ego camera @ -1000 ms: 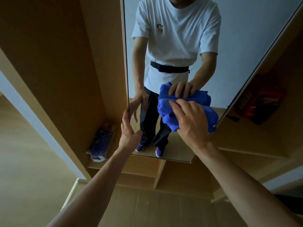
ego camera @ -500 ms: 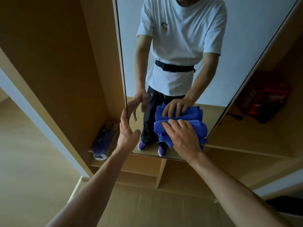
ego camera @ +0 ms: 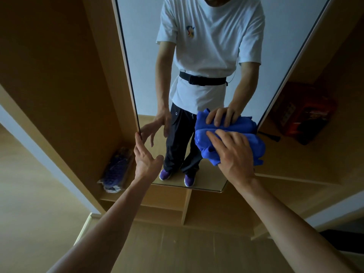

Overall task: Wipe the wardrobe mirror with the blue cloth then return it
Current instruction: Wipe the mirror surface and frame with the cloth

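Right hand (ego camera: 234, 152) spread over bunched blue cloth (ego camera: 256, 148), fingers fanned and only slightly bent, pressing it against wardrobe mirror (ego camera: 145, 56), low on the glass and close to its right edge. Cloth crumpled into a thick wad, bulging out past the fingers on both sides, doubled by its reflection just above. Left hand (ego camera: 145, 156) loose and spread, empty, thumb out, palm turned inward, fingertips at the mirror's left edge; touching the frame or just short of it, cannot tell. Mirror panel tall, thin dark frame, set in light-wood wardrobe (ego camera: 59, 75). In reflection: person in white T-shirt, black waist strap, dark trousers, purple shoes. Small multicoloured emblem on shirt chest, no letters legible. Left of mirror, on low shelf: clear-wrapped package (ego camera: 116, 170) of something dark blue, close to the side panel, no label readable. Right of mirror, on a shelf: red box (ego camera: 303, 113) with dark print, markings too blurred to read. Pale wood floor (ego camera: 39, 223) below.
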The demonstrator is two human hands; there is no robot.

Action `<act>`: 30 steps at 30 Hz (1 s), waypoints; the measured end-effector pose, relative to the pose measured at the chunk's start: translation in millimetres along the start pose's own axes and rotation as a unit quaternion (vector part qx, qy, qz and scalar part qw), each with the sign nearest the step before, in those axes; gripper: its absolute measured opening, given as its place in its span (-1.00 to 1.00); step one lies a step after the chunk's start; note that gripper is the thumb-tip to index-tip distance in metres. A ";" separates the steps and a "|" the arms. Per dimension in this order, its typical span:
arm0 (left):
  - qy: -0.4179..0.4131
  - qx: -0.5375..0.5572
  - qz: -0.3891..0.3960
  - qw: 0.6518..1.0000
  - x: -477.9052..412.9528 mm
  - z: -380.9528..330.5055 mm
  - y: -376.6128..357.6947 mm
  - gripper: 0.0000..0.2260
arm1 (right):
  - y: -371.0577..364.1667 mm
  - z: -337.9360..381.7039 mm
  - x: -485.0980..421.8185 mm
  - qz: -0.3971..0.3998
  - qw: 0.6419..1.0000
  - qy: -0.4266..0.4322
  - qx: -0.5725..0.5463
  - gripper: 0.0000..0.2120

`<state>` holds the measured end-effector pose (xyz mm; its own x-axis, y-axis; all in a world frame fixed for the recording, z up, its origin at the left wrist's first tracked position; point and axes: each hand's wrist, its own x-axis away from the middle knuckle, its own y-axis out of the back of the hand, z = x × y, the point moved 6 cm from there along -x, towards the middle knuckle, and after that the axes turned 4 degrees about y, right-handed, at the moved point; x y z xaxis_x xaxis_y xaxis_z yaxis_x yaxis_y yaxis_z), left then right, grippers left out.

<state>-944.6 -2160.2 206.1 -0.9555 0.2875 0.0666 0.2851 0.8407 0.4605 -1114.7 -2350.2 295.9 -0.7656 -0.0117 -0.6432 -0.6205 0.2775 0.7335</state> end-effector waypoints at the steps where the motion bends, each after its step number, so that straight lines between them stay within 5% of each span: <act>1: -0.003 0.000 0.000 1.000 0.0 0.2 -0.5 -0.05 | -5.5 0.7 4.4 0.006 1.000 0.004 0.002 -0.48; 11: 0.001 -0.008 0.029 1.000 -2.6 7.3 2.1 -0.04 | -45.3 12.3 46.8 0.130 0.991 0.028 -0.008 -0.42; 19: 0.002 -0.013 0.041 0.999 1.8 8.6 5.4 -0.06 | 9.5 -35.3 29.7 0.020 0.999 -0.036 -0.019 -0.47; 30: 0.020 -0.015 0.010 1.000 -2.8 18.0 -5.6 -0.03 | -1.8 -43.8 35.9 -0.002 0.999 -0.034 0.003 -0.46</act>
<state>-942.2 -2157.5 187.4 -0.9518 0.2856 0.1117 0.3030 0.8200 0.4856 -1148.5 -2393.2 281.0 -0.7493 0.0531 -0.6601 -0.6225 0.2833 0.7295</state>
